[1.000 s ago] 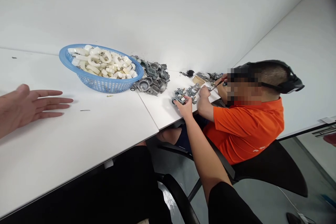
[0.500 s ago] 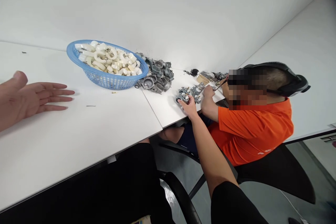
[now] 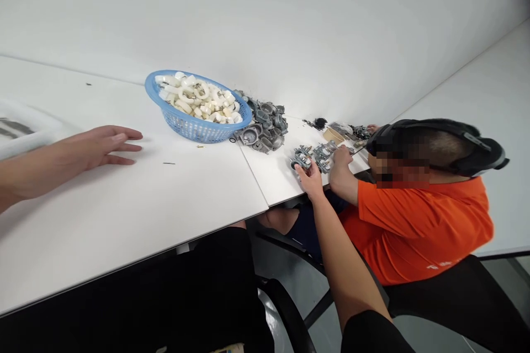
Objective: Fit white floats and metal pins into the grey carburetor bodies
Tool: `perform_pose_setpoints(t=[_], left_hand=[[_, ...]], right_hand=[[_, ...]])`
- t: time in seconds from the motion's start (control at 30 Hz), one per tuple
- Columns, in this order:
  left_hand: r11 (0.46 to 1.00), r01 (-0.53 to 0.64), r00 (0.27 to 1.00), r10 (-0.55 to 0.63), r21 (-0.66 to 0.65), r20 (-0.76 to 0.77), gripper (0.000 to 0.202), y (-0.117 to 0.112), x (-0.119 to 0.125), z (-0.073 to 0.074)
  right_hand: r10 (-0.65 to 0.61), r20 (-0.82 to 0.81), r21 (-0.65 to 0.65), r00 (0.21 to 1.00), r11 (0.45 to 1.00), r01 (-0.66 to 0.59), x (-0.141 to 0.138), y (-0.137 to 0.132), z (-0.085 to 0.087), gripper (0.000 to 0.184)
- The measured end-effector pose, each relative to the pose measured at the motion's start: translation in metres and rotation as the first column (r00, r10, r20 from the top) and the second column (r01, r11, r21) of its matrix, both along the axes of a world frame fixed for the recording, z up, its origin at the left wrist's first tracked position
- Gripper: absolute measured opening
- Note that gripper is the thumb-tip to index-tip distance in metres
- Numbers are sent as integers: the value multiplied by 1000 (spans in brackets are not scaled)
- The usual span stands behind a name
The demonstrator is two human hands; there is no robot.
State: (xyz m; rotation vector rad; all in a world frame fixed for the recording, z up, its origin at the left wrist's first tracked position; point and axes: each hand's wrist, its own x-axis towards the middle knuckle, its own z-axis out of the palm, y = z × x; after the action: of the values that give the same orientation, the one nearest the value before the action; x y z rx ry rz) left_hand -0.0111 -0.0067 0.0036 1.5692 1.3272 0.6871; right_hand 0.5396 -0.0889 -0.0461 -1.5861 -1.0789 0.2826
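Observation:
My right hand [image 3: 312, 181] reaches far across to the right, its fingers round a grey metal carburetor [image 3: 300, 158] with white and black parts. The carburetor is at the table's front edge, beside another assembled carburetor [image 3: 323, 153] close to a co-worker. On the left, my left hand [image 3: 103, 149] is over the white table with fingers apart and nothing in it. Right of its fingertips lies a thin dark pin [image 3: 169, 163]. A small brass piece [image 3: 201, 146] lies farther right, below the blue basket [image 3: 154, 88].
White plastic ring-shaped parts [image 3: 199, 94] fill the basket. Behind it sits a pile of grey carburetor bodies [image 3: 265, 127]. A co-worker in an orange shirt [image 3: 426, 226] sits at the right, handling a thin tool. Small black parts [image 3: 319, 123] lie by the wall. A whitish bag-like item [image 3: 25, 127] is at the left.
The view has swung left. My left hand has turned from palm-up to edge-on, still empty. The whitish item has come into view at the left. My right hand stays on the carburetor.

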Motion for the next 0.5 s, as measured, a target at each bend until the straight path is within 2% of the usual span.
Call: perform_pose_setpoints(t=[0.07, 0.13, 0.23, 0.33, 0.43, 0.47, 0.5], left_hand=[[994, 57, 996, -50, -90, 75, 77, -3, -5, 4], [987, 76, 995, -66, -141, 77, 80, -6, -7, 6], [994, 25, 999, -21, -104, 37, 78, -11, -3, 5], [999, -41, 999, 41, -25, 19, 69, -14, 1, 2], [998, 48, 999, -48, -26, 20, 66, -11, -2, 2], [992, 118, 993, -117, -52, 22, 66, -10, -4, 4], [990, 131, 991, -129, -58, 39, 66, -10, -6, 6]], right_hand=[[-6, 13, 7, 1000, 1000, 6, 1, 2, -3, 88], [-14, 28, 8, 1000, 1000, 13, 1, 4, -6, 93], [-41, 68, -5, 997, 999, 41, 3, 6, -10, 97], [-96, 130, -15, 987, 995, 99, 8, -1, -5, 94], [-133, 176, -5, 975, 991, 136, 9, -11, 6, 90], [-125, 186, 9, 975, 992, 125, 3, -10, 7, 82], [-100, 188, 26, 977, 995, 97, -7, -4, 4, 72]])
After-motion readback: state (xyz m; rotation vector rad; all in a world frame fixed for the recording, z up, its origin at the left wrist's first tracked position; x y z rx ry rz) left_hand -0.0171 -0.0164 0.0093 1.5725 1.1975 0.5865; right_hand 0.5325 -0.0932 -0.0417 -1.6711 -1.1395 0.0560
